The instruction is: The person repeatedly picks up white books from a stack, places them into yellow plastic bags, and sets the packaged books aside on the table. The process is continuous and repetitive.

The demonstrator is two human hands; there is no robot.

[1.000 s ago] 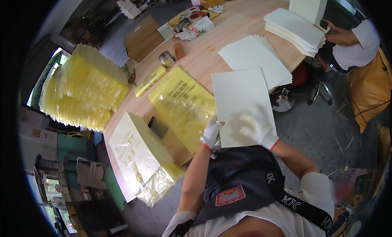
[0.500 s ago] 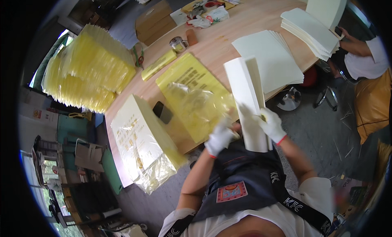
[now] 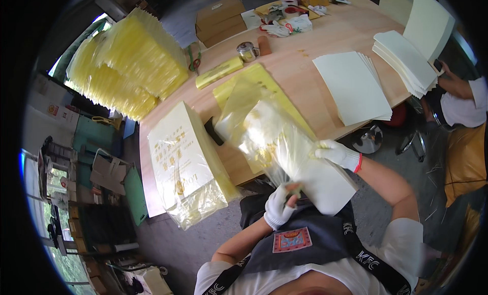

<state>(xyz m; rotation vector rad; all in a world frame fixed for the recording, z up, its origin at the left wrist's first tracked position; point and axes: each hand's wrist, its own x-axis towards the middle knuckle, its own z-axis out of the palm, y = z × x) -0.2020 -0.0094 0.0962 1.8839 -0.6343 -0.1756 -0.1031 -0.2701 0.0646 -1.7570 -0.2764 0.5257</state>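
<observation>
The folded cream sheet [image 3: 325,185], held bare over the lap half a second ago, now sits partly inside a clear yellow-tinted bag [image 3: 264,135] at the near worktop [image 3: 305,46] edge. Left hand [image 3: 278,206] pinches the bag's mouth; right hand [image 3: 336,153] grips sheet and bag.

The clear yellow-printed plastic bag [image 3: 264,137] is motion-blurred, so its opening cannot be made out. It veils most of the folded cream paper sheet [image 3: 325,185] inside. The white-gloved left hand [image 3: 279,206] hides the sheet's near corner. Far-table clutter [image 3: 292,12] is too small to identify.
</observation>
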